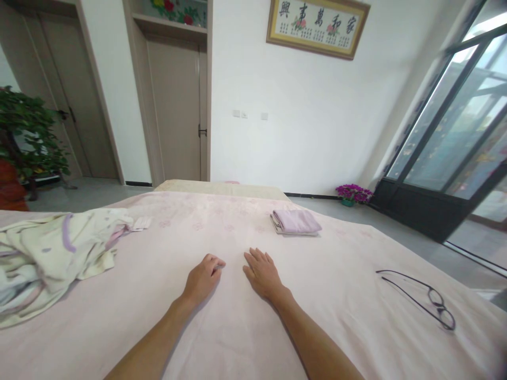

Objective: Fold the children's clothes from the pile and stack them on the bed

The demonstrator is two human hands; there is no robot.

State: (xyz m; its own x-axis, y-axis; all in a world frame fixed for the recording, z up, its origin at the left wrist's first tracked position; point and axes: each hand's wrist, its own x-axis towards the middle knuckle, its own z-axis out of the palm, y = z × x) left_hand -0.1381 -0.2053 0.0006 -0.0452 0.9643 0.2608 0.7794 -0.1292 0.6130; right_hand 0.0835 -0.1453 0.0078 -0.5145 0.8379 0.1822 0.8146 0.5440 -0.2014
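Observation:
My left hand (204, 275) rests on the pale pink bed sheet (229, 327), its fingers loosely bent toward the right and a small gap beside the thumb. Nothing shows in it. A short way to the right, my right hand (261, 272) lies flat on the same sheet, palm down and fingers stretched forward. The two hands do not touch. Beyond the right hand sits a folded lilac cloth (297, 221) with a paler layer beneath.
A crumpled cream garment (67, 253) with purple trim lies at the left. Black-framed glasses (435, 301) rest with arms unfolded at the right. Behind the bed are a closed door (174, 105), purple flowers (354, 193), a leafy plant (29, 126) and a glass door (447, 132).

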